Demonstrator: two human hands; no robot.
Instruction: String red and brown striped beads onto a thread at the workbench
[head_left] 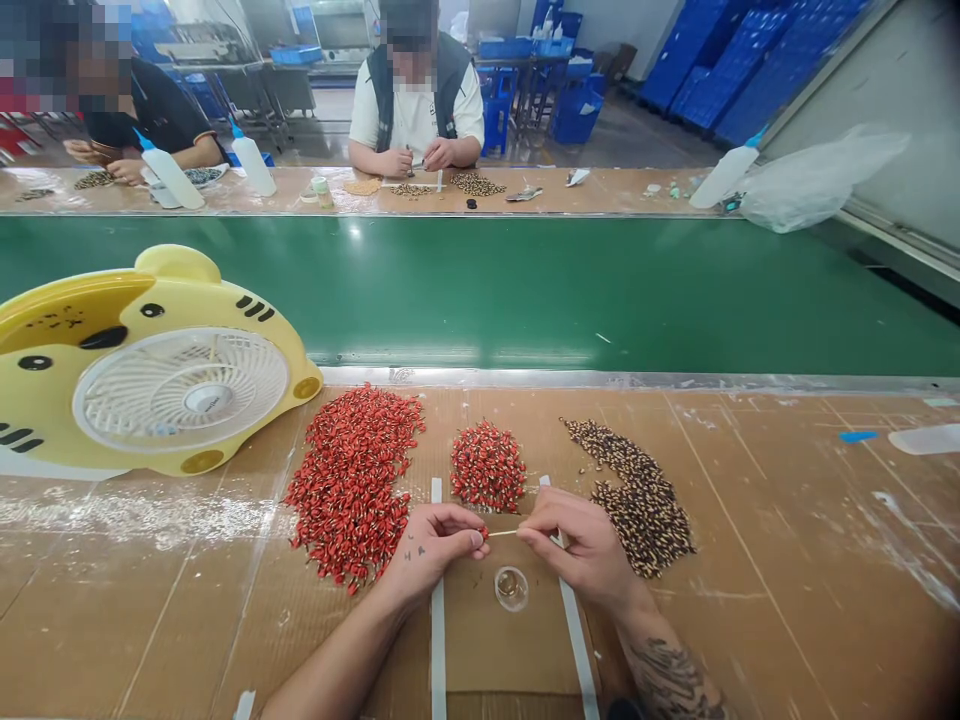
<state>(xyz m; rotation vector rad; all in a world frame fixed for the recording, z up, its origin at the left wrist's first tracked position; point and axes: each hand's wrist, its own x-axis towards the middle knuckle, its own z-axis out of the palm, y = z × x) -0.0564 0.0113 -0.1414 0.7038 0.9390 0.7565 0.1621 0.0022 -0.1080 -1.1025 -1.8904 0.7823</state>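
Between the thumb and fingers of my left hand (433, 548) is a small red piece (484, 533), mostly hidden by the fingertips. My right hand (581, 545) pinches a thin pale stick (502, 533), whose far end meets the red piece. Both hands are above a cardboard sheet (510, 655) edged with white tape strips. Below the stick stands a small clear cup (511, 604); its contents are hard to make out. A small heap of red pieces (489, 465) lies just beyond the hands. Nearest my right hand is a pile of black-and-gold pieces (649, 505).
A large heap of red pieces (352, 480) spreads left of my hands. The yellow animal-faced fan (180, 375) stands farther left. Beyond runs a green belt (525, 290), with two people working on its far side. White bottles (724, 175) stand there too.
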